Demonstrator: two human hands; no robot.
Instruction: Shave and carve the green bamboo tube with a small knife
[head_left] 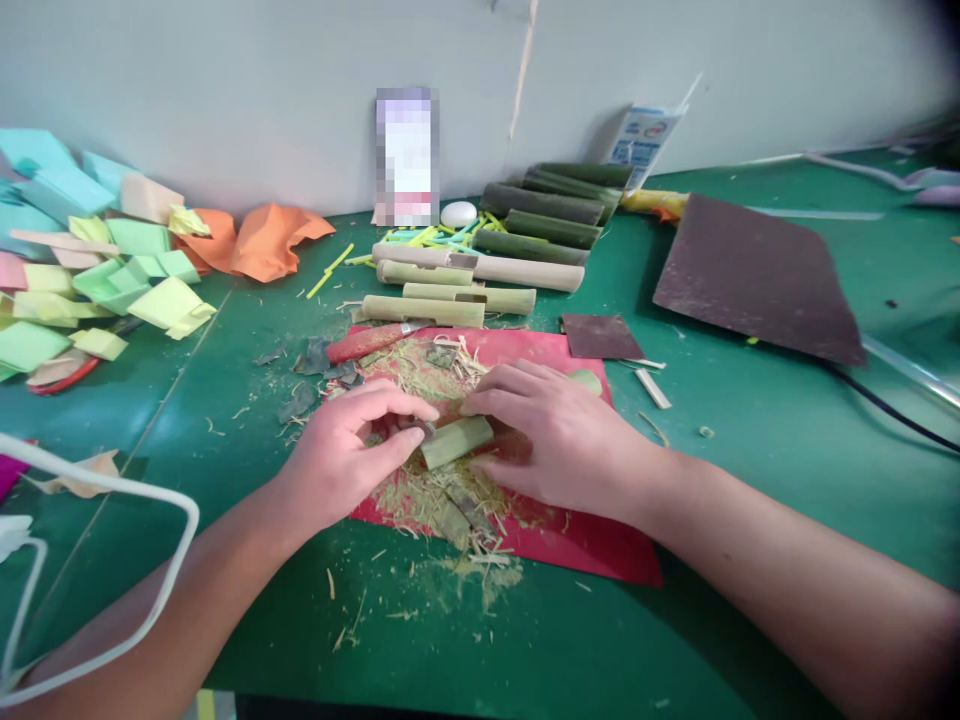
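Observation:
A short pale-green bamboo piece (457, 443) lies at a slant over the red sheet (585, 545), between my hands. My right hand (551, 430) is closed around its right part, fingers on the far side and thumb on the near side. At its left end, my left hand (356, 450) pinches a small dark scrap (426, 428) that looks like sandpaper, between thumb and fingers. My palms hide part of both things. Pale dust and shavings (420, 500) cover the sheet around them. A red-handled knife (367, 343) lies just beyond my left hand.
Peeled bamboo tubes (525, 272) and dark green ones (536, 248) lie in rows at the back. A phone (407, 155) leans on the wall near a drink carton (643, 145). Brown sheets (757, 275) lie right, folded paper (142, 250) left. A white wire frame (187, 520) stands front left.

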